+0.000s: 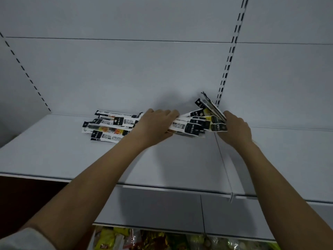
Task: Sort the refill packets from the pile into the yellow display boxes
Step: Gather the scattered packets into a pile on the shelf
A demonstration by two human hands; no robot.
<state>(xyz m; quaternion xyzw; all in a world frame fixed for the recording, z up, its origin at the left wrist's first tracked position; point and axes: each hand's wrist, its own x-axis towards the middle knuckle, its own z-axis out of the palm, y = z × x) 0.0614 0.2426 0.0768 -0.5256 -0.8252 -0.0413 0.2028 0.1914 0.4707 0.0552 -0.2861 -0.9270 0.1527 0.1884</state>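
Head view: a person reached both bare arms up to a pale grey shelf (pixel 54 156) set against a grey back panel (pixel 126 69).
Pile: refill packets (pixel 110 126) lay flat on the shelf, left of centre and towards the far edge, overlapping one another; they were long, narrow and white with black header ends, and some showed yellow and orange print.
Left hand: the left hand (pixel 155 123) rested palm down on the right end of the pile, its fingers bent over the far edge of a bundle of packets and its thumb seemingly tucked beneath, so it gripped them.
Fanned packets: a second bunch of packets (pixel 207 121) spread out like a fan between the two hands, black ends pointing right and upward, the topmost ones tilted up against the back panel.
Right hand: the right hand (pixel 236 127) was at the right edge of the fan, seen from the back, its fingers curled round the black ends and holding them.
Upright: a slotted metal upright (pixel 232 47) ran up the back panel just behind the fan; another (pixel 23 67) stood at far left.
Lower shelf: below the near edge, colourful wrapped goods (pixel 144 239) were blurred and could not be identified.
Sleeve: a pale sleeve (pixel 27 239) covered the left upper arm at the near left corner.
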